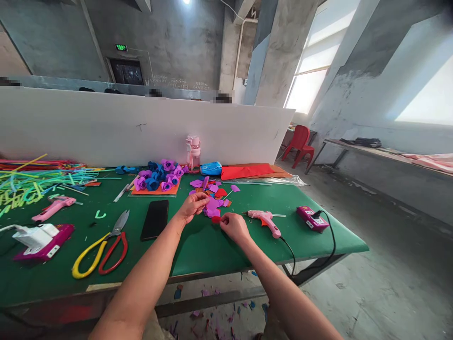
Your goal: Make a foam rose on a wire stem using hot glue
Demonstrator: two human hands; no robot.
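My left hand (pixel 193 206) rests on the green table (pixel 198 250) with its fingers curled, touching the edge of a pile of purple and red foam petals (pixel 212 206). My right hand (pixel 233 225) is closed in a pinch on a small red petal piece (pixel 216 219), just right of the pile. A thin stick lies across the pile. A pink glue gun (pixel 265 220) lies right of my right hand.
A black phone (pixel 155 219) and yellow-and-red scissors (pixel 106 245) lie left of my hands. Finished purple and blue foam roses (pixel 159 177) sit on an orange sheet behind. Coloured straws (pixel 31 182), another glue gun (pixel 53 208), power strips, a pink bottle (pixel 193 152) and a white partition are around.
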